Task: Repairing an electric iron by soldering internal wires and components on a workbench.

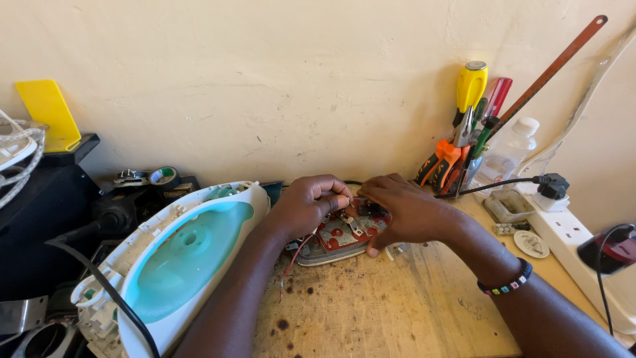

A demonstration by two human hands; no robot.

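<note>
Iron soleplate [338, 237]: metal base with a red upper face and small fittings, flat on the wooden surface [397, 305] at the centre of view, close to the wall. Thin red wires trail from its 7 o'clock edge.

Left hand [310, 202]: at 9 o'clock of the soleplate, fingers curled together and pinched on a small metal part on the plate's top.

Right hand [401, 209]: at 3 o'clock of the soleplate, fingers bent over its far edge, thumb pressed against the near rim. The two hands nearly meet above the plate. A beaded bracelet [507, 284] sits on the wrist.

Iron housing [175, 262]: white and teal shell, lying open-side up at 9 o'clock of the soleplate.

Tool holder [464, 149]: at 1 o'clock, with a yellow-handled screwdriver, orange pliers and a saw blade.

Power strip [573, 242]: white, at 3 o'clock, one black plug inserted.

Tape roll [163, 176]: at 10 o'clock, by the wall.
</note>
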